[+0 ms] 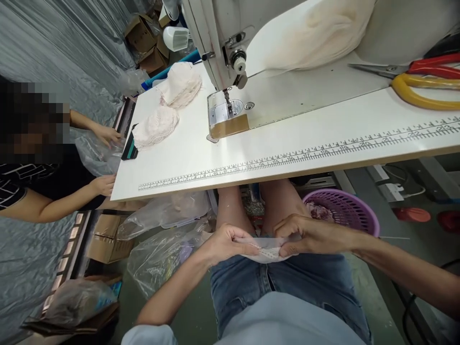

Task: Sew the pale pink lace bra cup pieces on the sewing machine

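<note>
Over my lap, my left hand [230, 245] and my right hand [293, 235] pinch opposite ends of a small white lace-edged fabric piece [268, 253]. The fabric sags slightly between them, and part of it is hidden by my fingers. Beyond the table edge stands a sewing machine [215, 48], its needle and presser foot [229, 103] over the metal plate. Two stacks of pale pink lace-edged pieces lie left of the needle: a nearer stack [156, 127] and a farther stack [181, 84].
Red- and yellow-handled scissors [424, 79] lie on the right of the white table [187, 163], which has a printed ruler. A purple basket [345, 206] stands below, beside my right leg. At the left, another person's hands [104, 184] are by the table end. Clear plastic bags [158, 254] lie below.
</note>
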The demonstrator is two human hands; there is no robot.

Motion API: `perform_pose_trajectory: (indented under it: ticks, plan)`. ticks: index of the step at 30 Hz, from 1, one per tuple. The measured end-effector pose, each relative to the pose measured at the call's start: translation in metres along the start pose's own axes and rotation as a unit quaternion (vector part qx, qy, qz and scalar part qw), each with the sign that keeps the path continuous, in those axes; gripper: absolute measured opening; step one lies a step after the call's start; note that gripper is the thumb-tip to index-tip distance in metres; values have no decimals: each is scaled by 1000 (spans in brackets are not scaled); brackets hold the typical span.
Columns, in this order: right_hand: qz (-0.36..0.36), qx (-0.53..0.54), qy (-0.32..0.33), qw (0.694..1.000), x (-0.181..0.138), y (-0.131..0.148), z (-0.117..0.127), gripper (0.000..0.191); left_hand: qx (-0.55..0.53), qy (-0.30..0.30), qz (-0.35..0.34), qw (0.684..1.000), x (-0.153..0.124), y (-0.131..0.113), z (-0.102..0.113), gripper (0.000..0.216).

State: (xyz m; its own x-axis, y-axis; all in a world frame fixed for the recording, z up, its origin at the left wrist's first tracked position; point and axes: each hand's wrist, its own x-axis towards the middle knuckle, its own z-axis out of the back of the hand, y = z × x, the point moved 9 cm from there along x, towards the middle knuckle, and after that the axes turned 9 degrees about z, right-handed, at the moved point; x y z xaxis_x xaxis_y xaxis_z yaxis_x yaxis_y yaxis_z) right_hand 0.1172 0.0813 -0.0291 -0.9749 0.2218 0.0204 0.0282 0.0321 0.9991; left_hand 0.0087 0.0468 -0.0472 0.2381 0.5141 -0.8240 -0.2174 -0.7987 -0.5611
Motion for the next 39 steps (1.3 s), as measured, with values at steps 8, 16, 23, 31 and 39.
perform_pose_trajectory:
  ticks: [8, 16, 23, 31, 39]
  plan:
    - [-3, 20, -1, 1000, -10, -10, 10, 34, 15, 1, 31, 999, 7, 1, 6, 32]
    - [-6, 12, 4, 1000, -15, -11, 15, 32, 27, -6, 36, 999, 11, 4, 10, 28]
    - [-2, -4, -16, 1000, -4, -19, 13, 27, 12, -15, 33, 999, 12, 4, 12, 29]
    - [1, -40, 4, 999, -2, -14, 12, 30, 6, -7, 36, 999, 13, -1, 6, 37]
    - [-8, -32, -6, 999, 7, -9, 10, 37, -7, 3, 26, 1000, 10, 0, 7, 43]
